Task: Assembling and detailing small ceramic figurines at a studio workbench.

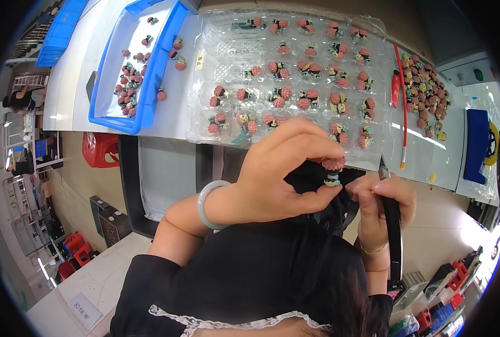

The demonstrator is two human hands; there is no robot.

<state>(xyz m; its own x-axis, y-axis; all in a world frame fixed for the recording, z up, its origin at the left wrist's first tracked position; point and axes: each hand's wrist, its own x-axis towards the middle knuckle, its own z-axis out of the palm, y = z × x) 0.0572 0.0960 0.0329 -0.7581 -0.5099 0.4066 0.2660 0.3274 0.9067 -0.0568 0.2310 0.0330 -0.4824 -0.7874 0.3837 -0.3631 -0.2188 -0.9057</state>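
Note:
Between the thumb and fingertips of my left hand (278, 174) is a small figurine (332, 174) with a pink, bumpy top and a grey-blue lower part. My right hand (382, 205) is closed beside it, gripping a long, narrow black tool (395, 236) with a metal tip; its exact kind is unclear. Both hands are in front of my chest, just off the table's near edge. Beyond them lies a clear plastic tray (233, 50) whose pockets hold many similar pink-topped figurines. My left hand covers part of the tray's near edge.
A blue bin (149, 112) with more figurines stands at the left, with several loose ones beside it. Right of the tray lie a long red brush (402, 112), a red tube (395, 89) and a heap of figurines (424, 92). A blue-and-yellow tape dispenser (477, 146) sits far right.

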